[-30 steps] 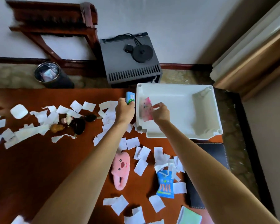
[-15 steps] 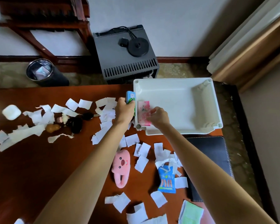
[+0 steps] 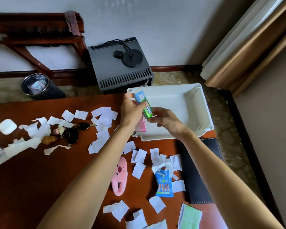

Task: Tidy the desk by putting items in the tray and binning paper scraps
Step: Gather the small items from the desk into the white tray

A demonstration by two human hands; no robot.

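Note:
My left hand (image 3: 131, 111) grips a small green and blue box (image 3: 143, 104) and holds it tilted over the left side of the white tray (image 3: 197, 113). My right hand (image 3: 166, 120) pinches the box's lower end with its fingertips. A pink packet (image 3: 141, 127) lies in the tray's near left corner, partly hidden under my hands. White paper scraps (image 3: 102, 123) are strewn over the brown desk (image 3: 40, 176). A round metal bin (image 3: 35, 85) stands on the floor beyond the desk's far left edge.
On the desk lie a pink plush toy (image 3: 120, 176), a blue snack packet (image 3: 163, 185), dark keys with charms (image 3: 72, 134), a white case (image 3: 7, 126), a black notebook (image 3: 200, 171) and a green pad (image 3: 190, 217). A black cabinet (image 3: 120, 71) stands behind the tray.
My right hand let go of the pink packet, which now lies in the tray. My left hand brought the box over the tray, and my right hand took its lower end.

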